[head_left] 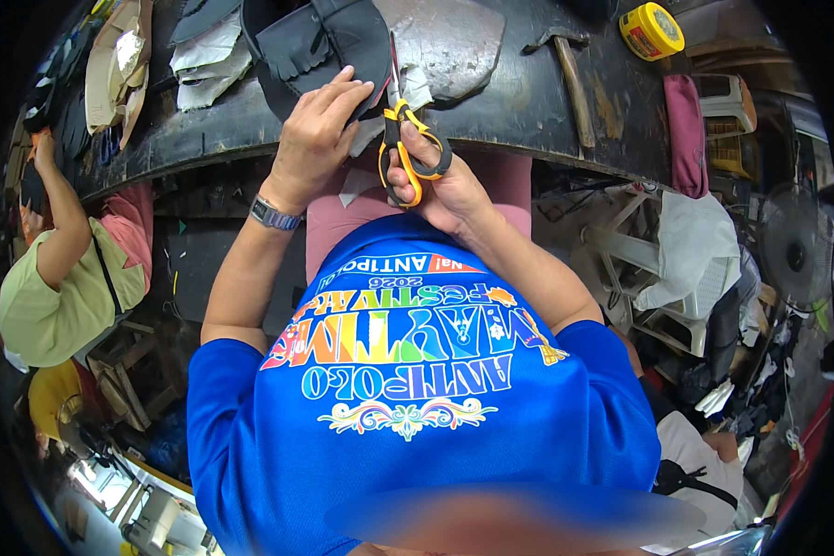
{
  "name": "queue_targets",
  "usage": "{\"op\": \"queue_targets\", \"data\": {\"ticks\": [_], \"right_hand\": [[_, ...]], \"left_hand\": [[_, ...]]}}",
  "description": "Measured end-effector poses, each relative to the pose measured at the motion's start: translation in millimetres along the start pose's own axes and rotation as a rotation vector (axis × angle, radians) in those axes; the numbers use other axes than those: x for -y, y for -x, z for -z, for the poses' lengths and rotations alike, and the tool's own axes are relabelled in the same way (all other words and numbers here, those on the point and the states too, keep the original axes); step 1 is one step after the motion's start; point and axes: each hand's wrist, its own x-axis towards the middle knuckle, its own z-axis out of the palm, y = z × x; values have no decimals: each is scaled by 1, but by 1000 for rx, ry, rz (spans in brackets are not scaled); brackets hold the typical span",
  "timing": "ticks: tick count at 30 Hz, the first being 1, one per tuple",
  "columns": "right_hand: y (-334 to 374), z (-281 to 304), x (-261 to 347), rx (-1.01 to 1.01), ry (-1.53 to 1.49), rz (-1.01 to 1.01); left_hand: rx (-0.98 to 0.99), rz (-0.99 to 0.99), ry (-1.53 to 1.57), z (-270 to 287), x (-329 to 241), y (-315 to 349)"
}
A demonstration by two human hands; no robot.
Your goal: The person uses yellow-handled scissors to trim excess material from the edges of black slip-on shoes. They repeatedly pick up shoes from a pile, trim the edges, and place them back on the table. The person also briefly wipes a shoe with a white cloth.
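My left hand [317,134] bears on the near right edge of a black sandal [292,46], its fingers bent together over the edge and the thumb out of sight below. The sandal has a fringed black strap piece across it and lies at the far edge of the bench. My right hand [447,190] grips scissors [399,113] with yellow and black handles, fingers through the loops. The scissors' blades point away from me, along the right edge of the sandal; whether they touch it I cannot tell.
A worn grey slab [454,37] lies on the dark workbench [519,134], right of the sandal. Further right are a hammer [574,93], a yellow tub [653,32] and a maroon cloth [684,139]. Paper-like sheets [208,69] sit at left, near a co-worker [69,278].
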Motion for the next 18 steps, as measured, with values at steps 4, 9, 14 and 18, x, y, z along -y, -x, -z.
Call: {"op": "queue_targets", "data": {"ticks": [4, 9, 14, 18], "right_hand": [[-10, -8, 12, 73, -122, 26], [-25, -13, 16, 2, -64, 72], [-22, -8, 10, -46, -12, 97], [-18, 1, 12, -6, 50, 72]], "left_hand": [[-23, -9, 11, 1, 2, 1], [6, -8, -3, 7, 1, 5], [11, 9, 23, 9, 1, 6], [10, 30, 52, 11, 2, 8]]}}
